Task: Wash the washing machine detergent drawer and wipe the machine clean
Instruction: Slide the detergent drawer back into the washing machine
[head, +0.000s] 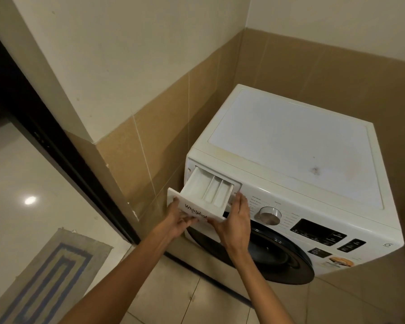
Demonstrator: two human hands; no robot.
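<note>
The tiled floor carries your white front-loading washing machine, which stands in the corner of the room against the tan wall tiles. A striped rug lies on the floor well to the left of the machine, near a dark door frame. The machine's round dark door sits low on its front face.

The detergent drawer is at the upper left corner of that front face. It is pulled well out of its slot and shows one wide compartment and two narrow ones. Its front panel, marked Whirlpool, tilts toward you.

Your left hand grasps the left end of the front panel, with the fingers curled under its lower edge. Your right hand grasps the drawer's right side, fingers reaching up along the side wall. A silver dial sits on the control panel just right of your right hand.
</note>
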